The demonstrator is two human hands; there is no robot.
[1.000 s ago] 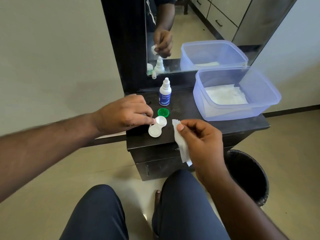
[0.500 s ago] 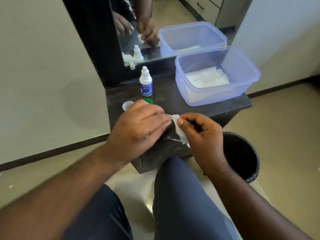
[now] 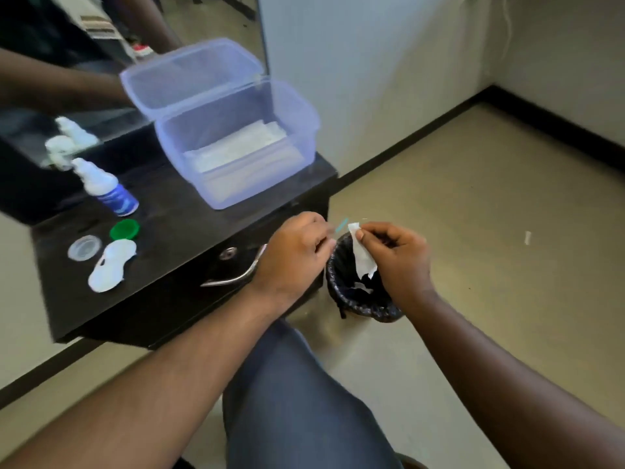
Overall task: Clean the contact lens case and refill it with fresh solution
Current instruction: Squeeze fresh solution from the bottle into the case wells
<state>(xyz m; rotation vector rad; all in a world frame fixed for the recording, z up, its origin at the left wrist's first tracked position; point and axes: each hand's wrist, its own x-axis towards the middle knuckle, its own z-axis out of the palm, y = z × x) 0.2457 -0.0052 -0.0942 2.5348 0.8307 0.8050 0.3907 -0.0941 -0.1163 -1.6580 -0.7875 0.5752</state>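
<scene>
Over the bin [image 3: 355, 299], the right hand [image 3: 399, 262] pinches a white wipe [image 3: 362, 255]. Beside it, the left hand [image 3: 291, 255] is curled; what it holds is too blurry to tell. On the table [image 3: 189, 231], the case [image 3: 111, 265] lies open near a green cap [image 3: 124, 229] and the bottle [image 3: 105, 187].

One head-worn wide-angle view looks steeply down and forward from above the seated person's lap. It is tilted, so the black desk [image 3: 189, 231] slants across the upper left. Both forearms reach in from the bottom edge, close to the lens. The waste bin [image 3: 358, 299] sits near centre, the floor and wall base to the right.
</scene>
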